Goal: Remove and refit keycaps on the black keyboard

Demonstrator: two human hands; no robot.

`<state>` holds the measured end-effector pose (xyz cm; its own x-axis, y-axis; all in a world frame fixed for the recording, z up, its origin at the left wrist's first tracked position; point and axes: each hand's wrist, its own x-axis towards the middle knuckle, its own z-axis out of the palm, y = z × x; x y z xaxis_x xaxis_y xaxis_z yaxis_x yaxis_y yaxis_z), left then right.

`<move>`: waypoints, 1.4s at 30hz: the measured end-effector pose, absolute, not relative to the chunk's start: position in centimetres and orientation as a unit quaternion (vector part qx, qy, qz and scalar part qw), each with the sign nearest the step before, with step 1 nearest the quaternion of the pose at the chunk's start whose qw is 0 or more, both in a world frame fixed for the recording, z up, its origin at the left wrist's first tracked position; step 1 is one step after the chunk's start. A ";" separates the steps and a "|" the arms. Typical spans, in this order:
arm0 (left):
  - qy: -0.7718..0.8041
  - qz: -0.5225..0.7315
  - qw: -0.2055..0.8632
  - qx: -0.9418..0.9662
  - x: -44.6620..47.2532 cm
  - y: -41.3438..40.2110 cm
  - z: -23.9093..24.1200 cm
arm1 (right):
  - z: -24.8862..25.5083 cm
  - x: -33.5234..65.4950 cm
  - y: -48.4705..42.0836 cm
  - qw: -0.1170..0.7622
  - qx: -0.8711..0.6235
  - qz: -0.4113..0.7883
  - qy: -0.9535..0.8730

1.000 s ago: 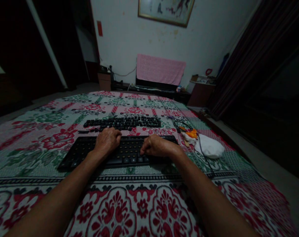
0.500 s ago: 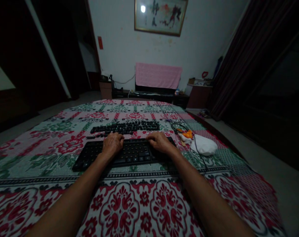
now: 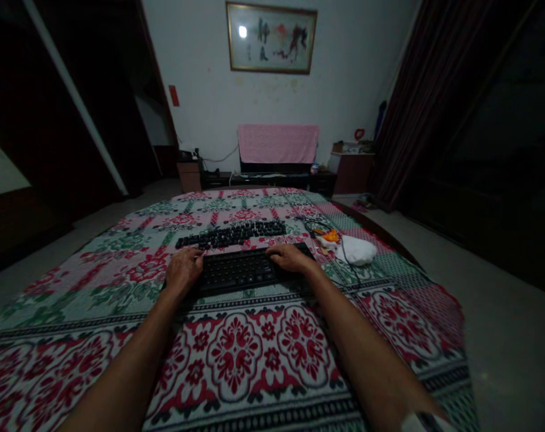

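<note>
A black keyboard point(image 3: 236, 271) lies on the patterned cloth in front of me; its bare key positions show as rows of small dots. My left hand point(image 3: 182, 271) covers the keyboard's left end, with curled fingers at the far edge. Over the right part, my right hand point(image 3: 290, 258) has its fingers bent and close together against the far edge; its thumb is low on the keyboard. Just beyond is a long group of loose black keycaps point(image 3: 236, 234).
To the right lie a white cloth bundle point(image 3: 358, 250), an orange item point(image 3: 330, 235) and a dark cable point(image 3: 354, 267). The patterned cloth point(image 3: 236, 354) covers the round-edged table. A low cabinet point(image 3: 272, 180) stands against the wall beneath a pink towel point(image 3: 279, 144).
My left hand has moved left along the keyboard to its end. My right hand stays at the right part. The whole view has shifted, showing more of the wall picture.
</note>
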<state>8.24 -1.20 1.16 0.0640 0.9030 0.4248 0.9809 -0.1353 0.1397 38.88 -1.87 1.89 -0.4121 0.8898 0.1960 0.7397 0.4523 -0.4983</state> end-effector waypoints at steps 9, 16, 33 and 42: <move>-0.704 -0.200 0.052 -0.680 6.1 -0.4 -0.2 | 2.1 44.6 -2.1 0.320 -0.553 0.226 -0.735; -0.718 -0.206 0.049 -0.663 4.9 -0.3 -0.1 | 1.8 42.9 -2.7 0.256 -0.523 0.292 -0.759; -0.738 -0.196 0.027 -0.645 4.8 -0.3 -0.2 | 1.9 42.2 -2.5 0.175 -0.532 0.193 -0.806; -0.751 -0.187 0.005 -0.633 4.9 -0.4 0.0 | 1.3 41.9 -2.6 0.179 -0.558 0.194 -0.787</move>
<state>4.92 -0.39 0.04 -0.1987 0.9489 0.2450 0.9529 0.1286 0.2746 41.87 -2.65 1.33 -0.3131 0.9474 0.0659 0.8081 0.3022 -0.5056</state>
